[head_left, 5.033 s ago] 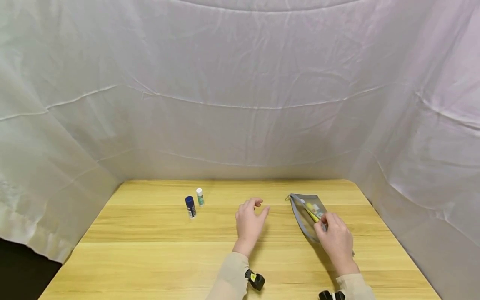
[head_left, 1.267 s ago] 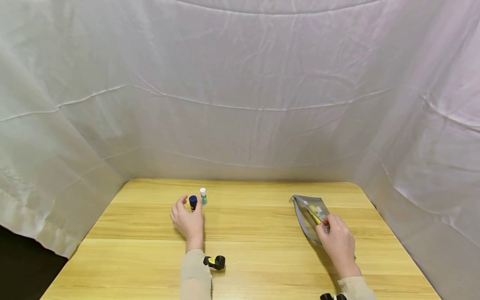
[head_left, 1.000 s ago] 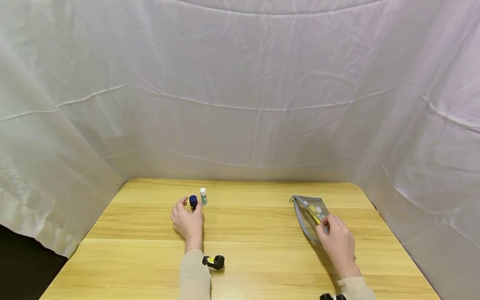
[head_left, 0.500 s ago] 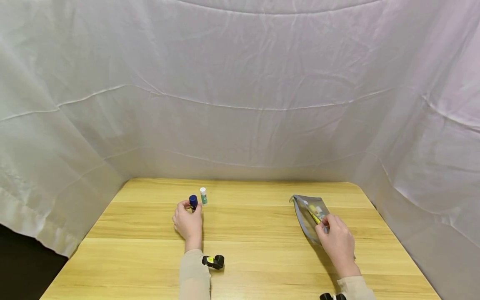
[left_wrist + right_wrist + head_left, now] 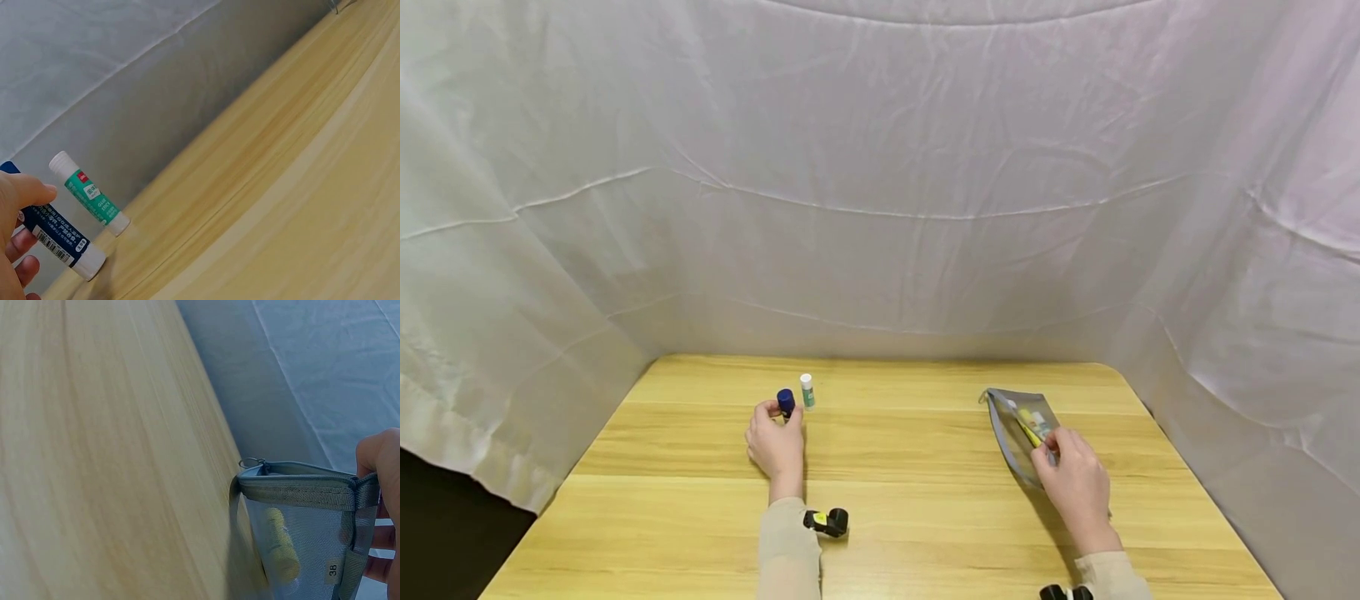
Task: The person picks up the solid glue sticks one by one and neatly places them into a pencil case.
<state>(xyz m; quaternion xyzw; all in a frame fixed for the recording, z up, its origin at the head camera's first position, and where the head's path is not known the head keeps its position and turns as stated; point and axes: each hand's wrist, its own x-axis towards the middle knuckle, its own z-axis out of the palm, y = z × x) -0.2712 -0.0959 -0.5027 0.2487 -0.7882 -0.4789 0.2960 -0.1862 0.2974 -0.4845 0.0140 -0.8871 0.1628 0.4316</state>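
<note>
My left hand [image 5: 777, 446] pinches a dark blue glue stick [image 5: 59, 231] between thumb and fingers. Its blue cap [image 5: 786, 398] shows above the hand in the head view, and its white base is at the table surface in the left wrist view. Just beyond it stands a green and white glue stick [image 5: 807, 392], upright and not held. At the right, my right hand [image 5: 1072, 479] grips the edge of a grey mesh zipper pouch [image 5: 306, 497]. The pouch's mouth gapes. Through the mesh a yellow cylinder [image 5: 281, 547] shows; other contents are partly hidden by the hand.
Both hands work over a wooden table [image 5: 895, 467]. Pale curtains [image 5: 887, 208] hang behind it and along both sides. Each wrist wears a small black camera, such as the left wrist camera [image 5: 827, 522].
Since five seconds ago my left hand has moved left to the blue glue stick, and its fingers have closed round it. The right hand keeps its grip on the pouch, nearly still.
</note>
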